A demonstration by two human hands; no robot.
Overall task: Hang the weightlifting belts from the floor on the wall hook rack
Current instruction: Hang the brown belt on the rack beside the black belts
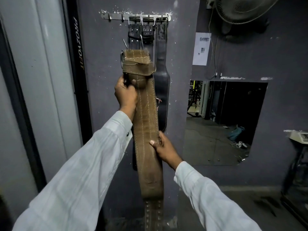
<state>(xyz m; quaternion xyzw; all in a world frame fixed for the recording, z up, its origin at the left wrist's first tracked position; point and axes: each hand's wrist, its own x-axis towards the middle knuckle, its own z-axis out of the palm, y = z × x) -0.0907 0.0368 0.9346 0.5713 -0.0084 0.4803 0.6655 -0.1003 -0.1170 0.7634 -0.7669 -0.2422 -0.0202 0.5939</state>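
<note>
A long brown leather weightlifting belt [146, 124] is held upright in front of the dark wall, its buckle end folded over at the top. My left hand [125, 94] grips it just below that folded end. My right hand [164, 149] holds its right edge lower down, thumb on the front. The metal wall hook rack [116, 16] is above, with three black belts [160, 80] hanging from its right hooks by their buckles. The two left hooks are bare. The brown belt's tail with holes hangs low.
A white door frame and a black post marked PROZVOFIT [78, 44] stand to the left. A mirror [223, 122] is set in the wall to the right, a paper notice [200, 49] above it, a fan [241, 9] at top right. A small stand [298, 135] sits at the far right.
</note>
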